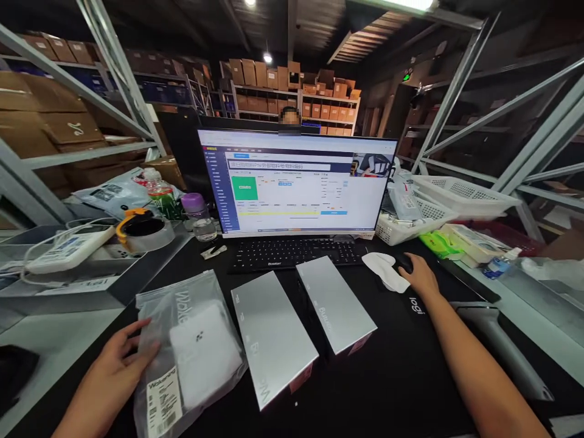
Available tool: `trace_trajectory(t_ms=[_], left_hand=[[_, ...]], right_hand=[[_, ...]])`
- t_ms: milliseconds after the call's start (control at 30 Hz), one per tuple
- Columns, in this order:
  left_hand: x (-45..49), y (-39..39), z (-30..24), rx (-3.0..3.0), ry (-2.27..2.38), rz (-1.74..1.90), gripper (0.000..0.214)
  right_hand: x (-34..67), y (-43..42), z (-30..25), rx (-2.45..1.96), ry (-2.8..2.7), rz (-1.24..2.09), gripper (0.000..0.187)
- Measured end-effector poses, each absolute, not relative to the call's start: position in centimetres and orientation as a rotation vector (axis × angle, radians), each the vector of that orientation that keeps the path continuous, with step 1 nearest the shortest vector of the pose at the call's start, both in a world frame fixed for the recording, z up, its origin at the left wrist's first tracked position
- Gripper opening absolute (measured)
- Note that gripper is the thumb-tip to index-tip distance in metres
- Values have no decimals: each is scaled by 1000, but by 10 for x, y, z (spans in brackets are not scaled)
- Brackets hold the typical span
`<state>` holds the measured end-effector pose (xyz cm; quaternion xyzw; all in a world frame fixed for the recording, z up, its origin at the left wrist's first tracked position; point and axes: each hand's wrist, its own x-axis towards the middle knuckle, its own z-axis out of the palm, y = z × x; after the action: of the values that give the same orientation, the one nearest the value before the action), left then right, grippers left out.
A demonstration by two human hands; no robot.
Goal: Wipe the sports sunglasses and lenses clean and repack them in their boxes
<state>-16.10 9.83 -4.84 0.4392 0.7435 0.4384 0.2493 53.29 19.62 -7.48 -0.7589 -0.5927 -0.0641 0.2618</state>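
My left hand [119,359] lies with spread fingers on the left edge of a clear plastic bag [191,350] that holds a white folded item, near the front of the black desk mat [392,365]. My right hand [420,275] is curled over a black mouse [404,261], which sits beside a white cloth [383,269]. Two flat grey boxes [271,337] [335,304] lie side by side between my hands. Behind them are a black keyboard [292,250] and a lit monitor [296,182].
A tape roll [146,230], a white handheld device [68,249] and bottles [198,216] sit at left. White mesh baskets [460,196] and packets are at right. A person sits behind the monitor. Shelves of cardboard boxes surround the desk.
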Motion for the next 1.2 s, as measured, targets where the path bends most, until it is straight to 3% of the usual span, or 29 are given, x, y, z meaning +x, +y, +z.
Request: trace_trajectory(t_ms=[200, 333, 1200], left_hand=[[-170, 101, -31, 1008, 1870, 1204, 82], [-167, 101, -31, 1040, 1911, 1227, 75], [-158, 98, -38, 1188, 1976, 1241, 77]], right_hand=[[529, 195, -74, -2020, -1646, -161, 46], [528, 194, -74, -2026, -1658, -164, 42], [530, 191, -70, -1902, -1512, -95, 51]])
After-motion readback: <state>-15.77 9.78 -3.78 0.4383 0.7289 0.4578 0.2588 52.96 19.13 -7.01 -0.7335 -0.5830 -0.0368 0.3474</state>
